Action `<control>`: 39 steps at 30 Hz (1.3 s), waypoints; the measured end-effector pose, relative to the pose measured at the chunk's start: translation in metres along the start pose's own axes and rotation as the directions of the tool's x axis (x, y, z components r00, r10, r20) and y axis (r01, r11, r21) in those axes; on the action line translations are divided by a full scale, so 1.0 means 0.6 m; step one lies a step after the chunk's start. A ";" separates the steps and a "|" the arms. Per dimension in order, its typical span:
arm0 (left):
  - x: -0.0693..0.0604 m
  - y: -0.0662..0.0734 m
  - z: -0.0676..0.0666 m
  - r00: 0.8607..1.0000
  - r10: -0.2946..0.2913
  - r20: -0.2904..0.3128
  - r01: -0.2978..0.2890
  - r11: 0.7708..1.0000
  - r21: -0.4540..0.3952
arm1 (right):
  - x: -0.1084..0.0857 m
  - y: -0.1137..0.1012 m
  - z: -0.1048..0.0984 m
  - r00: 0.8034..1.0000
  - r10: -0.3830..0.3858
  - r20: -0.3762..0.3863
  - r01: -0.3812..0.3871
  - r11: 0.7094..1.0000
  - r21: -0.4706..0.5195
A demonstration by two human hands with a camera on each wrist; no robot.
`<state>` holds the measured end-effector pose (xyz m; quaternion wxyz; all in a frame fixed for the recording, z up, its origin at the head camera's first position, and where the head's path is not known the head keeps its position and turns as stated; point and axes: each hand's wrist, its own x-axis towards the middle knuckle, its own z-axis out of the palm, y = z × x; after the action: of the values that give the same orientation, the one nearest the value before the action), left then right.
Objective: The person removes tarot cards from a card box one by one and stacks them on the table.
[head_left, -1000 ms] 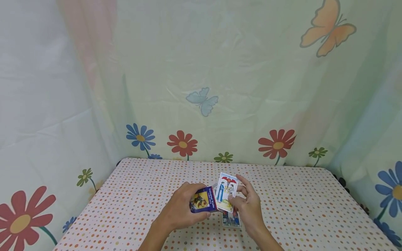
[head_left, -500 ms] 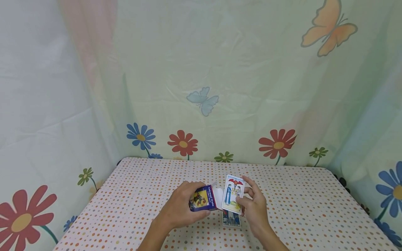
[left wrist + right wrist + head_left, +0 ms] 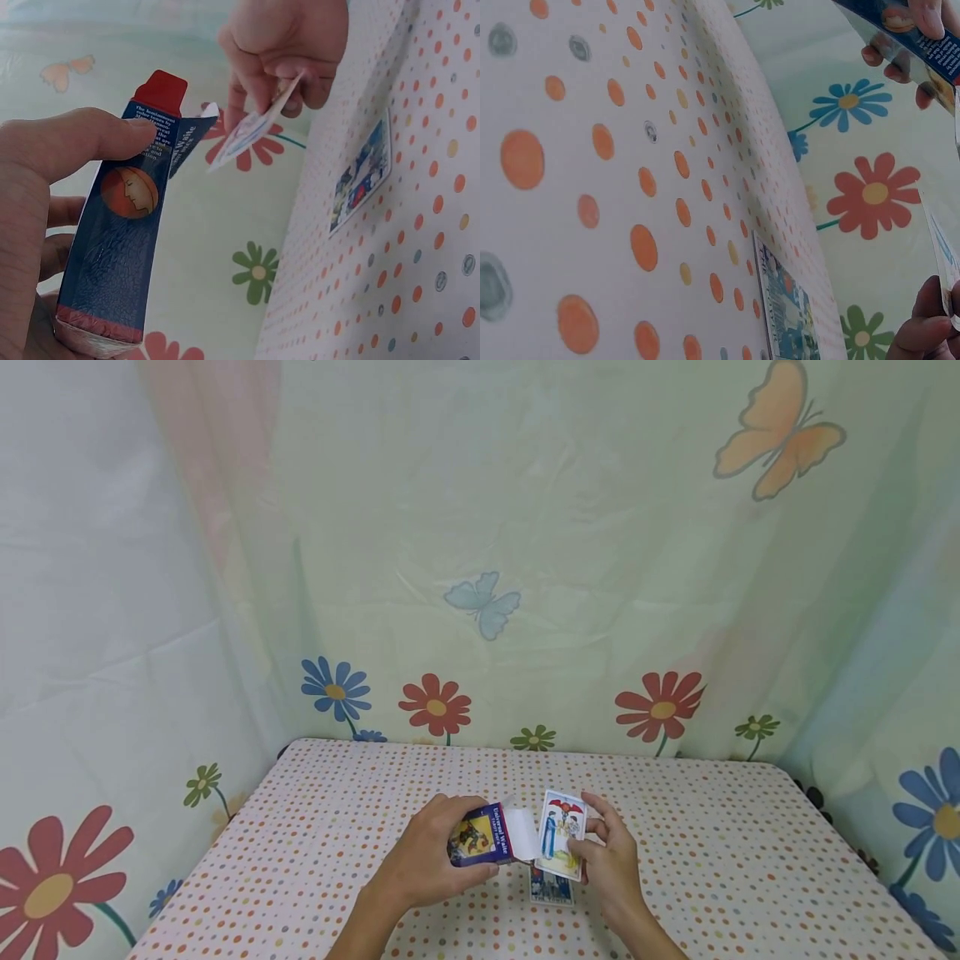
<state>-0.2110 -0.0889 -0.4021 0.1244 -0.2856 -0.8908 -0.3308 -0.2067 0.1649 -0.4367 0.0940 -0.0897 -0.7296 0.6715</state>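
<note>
In the head view my left hand (image 3: 427, 858) grips a dark blue tarot card box (image 3: 472, 839) between thumb and fingers. Its open end, with a white flap (image 3: 521, 832) folded out, faces right. My right hand (image 3: 617, 867) pinches a tarot card (image 3: 560, 833) by its right edge, face up, showing figures and a red winged shape; whether more than one card is held I cannot tell. Below it another tarot card (image 3: 552, 893), lettered "The Tower", lies on the table, its upper part hidden. The left wrist view shows the box's side (image 3: 124, 217) with the thumb pressed on it.
A table (image 3: 360, 785) covered in a dotted cloth spans the lower view. Behind it hangs a curtain (image 3: 570, 552) printed with flowers and butterflies, with more curtain panels at both sides.
My right hand has moved right and slightly down with the tarot card, away from the box, leaving a wider gap and baring the white flap. The left hand has hardly moved.
</note>
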 end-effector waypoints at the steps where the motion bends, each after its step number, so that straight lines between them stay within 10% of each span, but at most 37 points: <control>1: 0.000 0.000 0.000 1.000 0.002 -0.001 -0.002 1.000 -0.001 | 0.001 0.002 0.000 1.000 0.005 0.000 -0.005 1.000 -0.004; 14: -0.002 0.000 -0.003 1.000 -0.010 -0.002 0.010 1.000 0.002 | 0.013 0.028 0.004 0.995 0.083 0.048 -0.076 0.990 -0.121; 39: 0.001 0.002 -0.008 1.000 -0.023 -0.002 0.023 1.000 -0.004 | 0.024 0.052 0.017 0.994 0.023 0.103 0.024 0.902 -0.430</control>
<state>-0.2104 -0.0909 -0.3976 0.1207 -0.2751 -0.8932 -0.3345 -0.2232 0.1611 -0.4686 0.0332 -0.0724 -0.8638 0.4975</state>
